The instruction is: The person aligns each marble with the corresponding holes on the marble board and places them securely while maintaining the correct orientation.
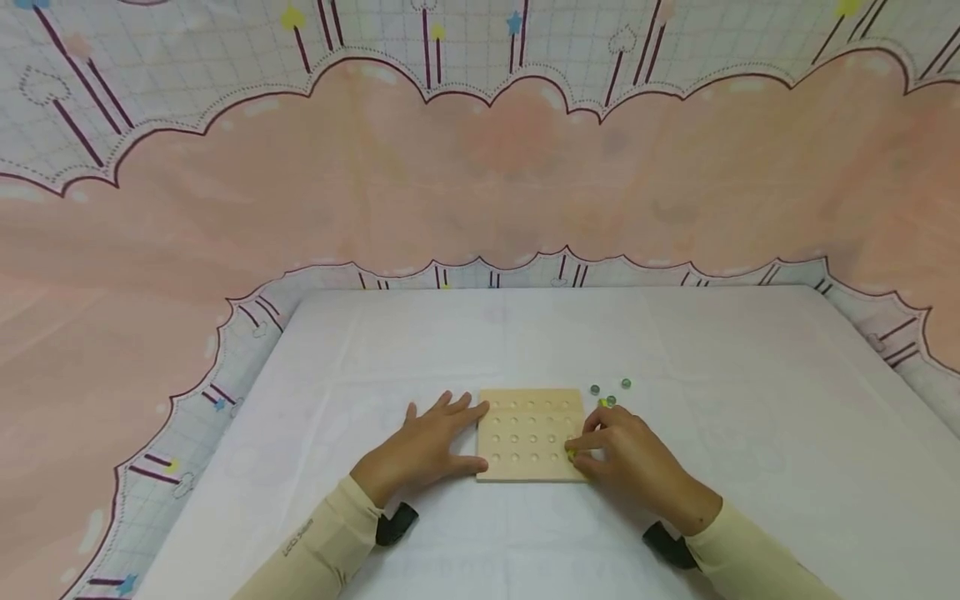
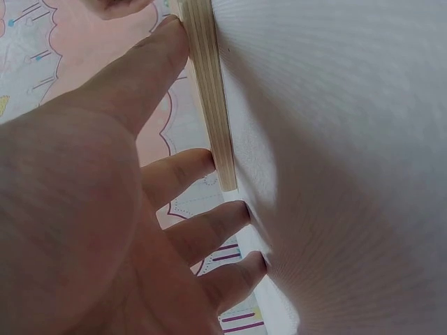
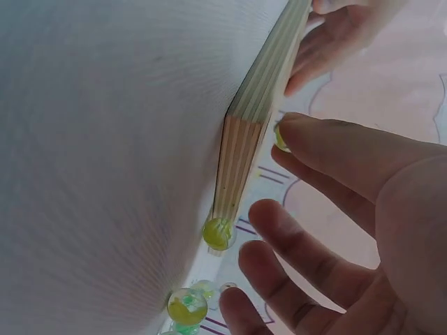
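A pale wooden board [image 1: 523, 430] with rows of round dimples lies flat on the white table. My left hand [image 1: 429, 448] has its fingers spread against the board's left edge, thumb and index finger touching it. Between thumb and index finger, my right hand [image 1: 632, 457] pinches a yellow marble [image 3: 281, 138] over the board's lower right corner; its other fingers are loosely bent. Just past the board's right side lie several marbles: a green marble [image 1: 626, 383], another green marble [image 1: 595, 389] and a yellow marble [image 3: 219, 234] close to the edge.
A white cloth [image 1: 405, 342] covers the table. Behind and around it hangs a peach and white patterned curtain [image 1: 480, 183]. Black wrist devices [image 1: 396, 525] sit by both beige sleeves [image 1: 322, 542].
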{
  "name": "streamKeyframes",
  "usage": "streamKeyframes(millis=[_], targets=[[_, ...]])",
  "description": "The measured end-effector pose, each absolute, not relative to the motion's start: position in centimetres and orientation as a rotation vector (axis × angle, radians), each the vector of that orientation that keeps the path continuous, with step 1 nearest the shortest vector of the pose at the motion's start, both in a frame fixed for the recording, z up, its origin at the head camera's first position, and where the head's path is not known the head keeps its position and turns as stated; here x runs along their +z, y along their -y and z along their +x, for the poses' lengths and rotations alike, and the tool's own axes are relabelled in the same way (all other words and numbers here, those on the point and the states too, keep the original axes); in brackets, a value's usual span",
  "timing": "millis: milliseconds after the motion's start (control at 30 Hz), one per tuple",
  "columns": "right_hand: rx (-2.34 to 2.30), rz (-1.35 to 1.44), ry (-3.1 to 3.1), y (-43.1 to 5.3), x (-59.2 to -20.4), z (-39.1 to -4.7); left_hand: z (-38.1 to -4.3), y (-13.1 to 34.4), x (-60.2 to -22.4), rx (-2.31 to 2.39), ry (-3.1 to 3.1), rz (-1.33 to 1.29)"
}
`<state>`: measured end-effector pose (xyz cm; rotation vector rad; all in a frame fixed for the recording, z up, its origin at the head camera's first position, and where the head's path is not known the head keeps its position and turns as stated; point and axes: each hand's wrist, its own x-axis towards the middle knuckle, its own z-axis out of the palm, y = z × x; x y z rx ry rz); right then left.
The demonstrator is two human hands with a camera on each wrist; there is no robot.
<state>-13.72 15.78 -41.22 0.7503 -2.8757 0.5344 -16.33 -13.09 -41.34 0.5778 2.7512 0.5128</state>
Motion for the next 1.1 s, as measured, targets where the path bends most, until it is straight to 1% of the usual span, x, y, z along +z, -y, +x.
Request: streamKeyframes(millis=[333, 1100], targets=[[0.533, 0.830, 2.842, -15.74, -41.65, -13.71, -16.16, 13.30, -41.37, 0.514, -2.754, 0.572], [0.496, 0.768, 2.892, -15.43, -41.66, -13.45, -16.20, 13.41, -41.72, 0.502, -2.773, 0.596]])
